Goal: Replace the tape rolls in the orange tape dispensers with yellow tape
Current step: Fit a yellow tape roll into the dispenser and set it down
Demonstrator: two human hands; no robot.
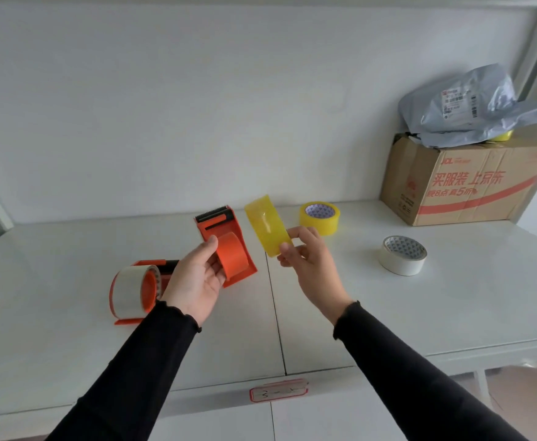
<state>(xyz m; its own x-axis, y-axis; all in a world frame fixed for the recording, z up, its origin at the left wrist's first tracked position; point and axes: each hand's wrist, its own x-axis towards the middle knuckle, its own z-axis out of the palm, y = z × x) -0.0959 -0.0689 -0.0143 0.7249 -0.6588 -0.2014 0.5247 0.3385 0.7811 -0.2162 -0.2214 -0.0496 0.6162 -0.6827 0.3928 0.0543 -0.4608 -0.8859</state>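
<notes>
Head view: right hand [305,254] is pinching a translucent yellow tape roll [267,225] between closed thumb and fingertips, while left hand [198,276] is gripping an empty orange plastic tape dispenser [229,246].

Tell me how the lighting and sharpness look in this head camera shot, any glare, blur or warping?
Head view: soft, even light, faint shadows under the white tape roll lying on the white table; mild sheen, no harsh glare; wide-angle bending at the table edges; translucent yellow tape roll in the right hand slightly soft.
</notes>
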